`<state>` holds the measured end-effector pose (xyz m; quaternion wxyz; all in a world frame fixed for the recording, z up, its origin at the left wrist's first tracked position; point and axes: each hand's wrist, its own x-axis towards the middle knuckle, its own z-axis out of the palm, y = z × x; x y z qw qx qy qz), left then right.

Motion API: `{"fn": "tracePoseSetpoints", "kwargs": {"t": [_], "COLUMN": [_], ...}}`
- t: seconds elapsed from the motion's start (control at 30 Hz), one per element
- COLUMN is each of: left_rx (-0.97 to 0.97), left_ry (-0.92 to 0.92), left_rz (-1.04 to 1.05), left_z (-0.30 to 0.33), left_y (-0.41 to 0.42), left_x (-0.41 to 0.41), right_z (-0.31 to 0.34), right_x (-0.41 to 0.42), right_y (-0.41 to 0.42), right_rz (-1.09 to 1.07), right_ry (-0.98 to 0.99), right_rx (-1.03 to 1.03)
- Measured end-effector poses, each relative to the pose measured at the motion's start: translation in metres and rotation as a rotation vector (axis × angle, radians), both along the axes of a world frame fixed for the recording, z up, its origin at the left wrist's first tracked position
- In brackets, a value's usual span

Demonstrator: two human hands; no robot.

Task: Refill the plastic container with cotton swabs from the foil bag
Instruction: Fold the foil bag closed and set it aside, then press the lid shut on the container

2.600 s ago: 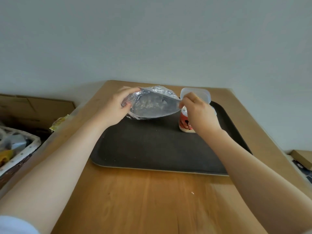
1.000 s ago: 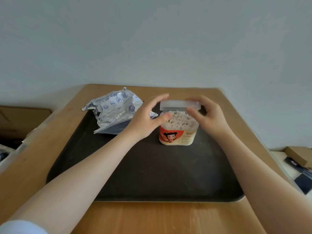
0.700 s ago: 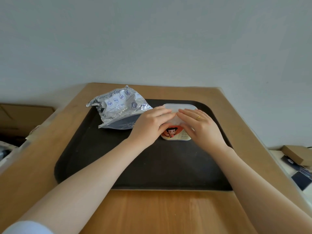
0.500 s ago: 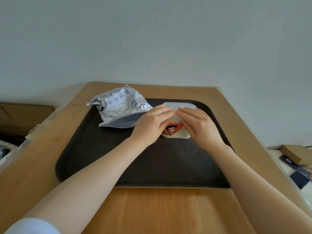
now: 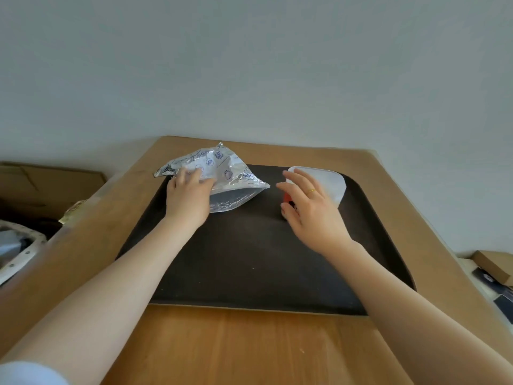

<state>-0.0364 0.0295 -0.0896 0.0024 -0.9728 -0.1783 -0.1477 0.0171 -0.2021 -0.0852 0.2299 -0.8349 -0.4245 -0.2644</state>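
Resting on the foil bag (image 5: 222, 173), left-hand fingers (image 5: 191, 173) lie relaxed; right-hand fingers (image 5: 298, 187), spread empty, screen the container (image 5: 330, 182).

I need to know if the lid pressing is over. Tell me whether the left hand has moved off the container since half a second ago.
Yes. The left hand has gone left along the tray, off the plastic container, and now rests on the foil bag.
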Motion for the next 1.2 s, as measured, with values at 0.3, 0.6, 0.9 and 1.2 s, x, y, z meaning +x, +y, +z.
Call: {"fn": "tracePoseSetpoints", "kwargs": {"t": [0.3,0.6,0.9,1.2], "left_rx": [-0.47,-0.754,-0.748,-0.993], "left_ry": [-0.577,-0.497,-0.418,-0.248], "left_rz": [-0.403,-0.778,-0.768,-1.079], "left_z": [0.038,0.051,0.046,0.026], "left_y": [-0.034,-0.085,-0.173,-0.334], "left_x": [-0.044,-0.067,-0.088,-0.124], "right_z": [0.003,0.028,0.042,0.031], "right_x": [-0.014,-0.047,-0.098,-0.164], "right_y": [0.044,0.011,-0.085,-0.22], "right_rz": [0.042,0.154,0.764,0.269], "right_ry": [0.025,0.777,1.22,0.658], "right_rx": [-0.225,0.677,1.021,0.737]}}
